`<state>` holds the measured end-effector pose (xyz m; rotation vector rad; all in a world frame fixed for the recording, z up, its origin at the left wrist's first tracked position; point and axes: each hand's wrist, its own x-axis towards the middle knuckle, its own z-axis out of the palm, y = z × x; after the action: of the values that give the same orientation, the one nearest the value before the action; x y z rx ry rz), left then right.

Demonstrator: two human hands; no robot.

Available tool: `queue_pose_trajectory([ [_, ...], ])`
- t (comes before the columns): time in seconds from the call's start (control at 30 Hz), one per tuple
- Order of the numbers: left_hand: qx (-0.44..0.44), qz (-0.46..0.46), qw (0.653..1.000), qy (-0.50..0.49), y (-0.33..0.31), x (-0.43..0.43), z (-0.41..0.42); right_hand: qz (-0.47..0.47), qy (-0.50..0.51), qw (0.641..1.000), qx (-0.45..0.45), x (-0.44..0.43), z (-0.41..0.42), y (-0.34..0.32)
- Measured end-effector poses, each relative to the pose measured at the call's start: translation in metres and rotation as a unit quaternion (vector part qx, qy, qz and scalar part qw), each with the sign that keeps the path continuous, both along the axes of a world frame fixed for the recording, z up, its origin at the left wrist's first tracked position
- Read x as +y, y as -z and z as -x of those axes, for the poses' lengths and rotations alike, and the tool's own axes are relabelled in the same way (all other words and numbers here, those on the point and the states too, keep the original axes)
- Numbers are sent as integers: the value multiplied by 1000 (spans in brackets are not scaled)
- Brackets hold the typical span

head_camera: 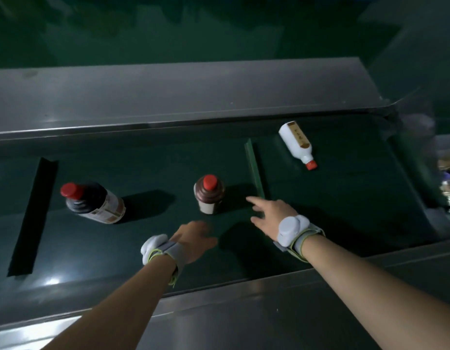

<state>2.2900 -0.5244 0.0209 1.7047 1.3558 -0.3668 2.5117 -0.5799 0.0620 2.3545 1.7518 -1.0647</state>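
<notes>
Three red-capped bottles are on a dark green conveyor belt (pixel 148 238). A dark bottle with a pale label (pixel 96 202) stands at the left. A brown ribbed bottle (pixel 209 197) stands upright in the middle. A white bottle (pixel 297 144) lies on its side at the right, cap toward me. My left hand (pixel 193 239) hovers just below the brown bottle, blurred, holding nothing. My right hand (pixel 265 214) reaches out to the right of the brown bottle with fingers spread, touching no bottle. Both wrists carry grey straps with white sensors.
Raised cleats cross the belt: a black one (pixel 33 218) at the far left and a green one (pixel 254 168) between the brown and white bottles. Steel side rails (pixel 168 97) run along the far and near edges. Clutter sits at the far right edge.
</notes>
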Motion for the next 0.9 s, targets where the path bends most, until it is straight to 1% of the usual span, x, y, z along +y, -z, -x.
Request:
queue_pose_trajectory([
  [0.1, -49, 24, 998, 31, -7, -9, -25, -1, 11, 999, -45, -32, -26, -9],
  [0.27, -116, 5, 991, 61, -19, -27, -87, 24, 67, 992, -102, -78, -86, -13],
  [0.33, -130, -1, 989, 76, -22, -32, -108, 30, 87, 991, -99, -92, -107, -8],
  [0.43, -131, -26, 988, 81, -17, -33, -143, 36, 97, 992, -67, -107, -141, 12],
  [0.53, -113, -37, 991, 64, -5, -29, -185, 38, 103, 993, -36, -114, -175, 36],
  [0.63, -66, -71, 993, 69, 11, -22, -240, 44, 102, 994, -14, -118, -212, 54],
  [0.7, -22, -114, 989, 88, 22, -13, -277, 47, 93, 995, -4, -118, -233, 63],
  [0.77, 18, -170, 979, 113, 35, 3, -313, 49, 88, 995, 4, -116, -253, 72],
  [0.83, 39, -219, 968, 115, 42, 21, -336, 48, 81, 995, 8, -111, -263, 77],
  [0.9, 51, -238, 964, 107, 54, 35, -366, 50, 83, 995, 22, -104, -283, 88],
])
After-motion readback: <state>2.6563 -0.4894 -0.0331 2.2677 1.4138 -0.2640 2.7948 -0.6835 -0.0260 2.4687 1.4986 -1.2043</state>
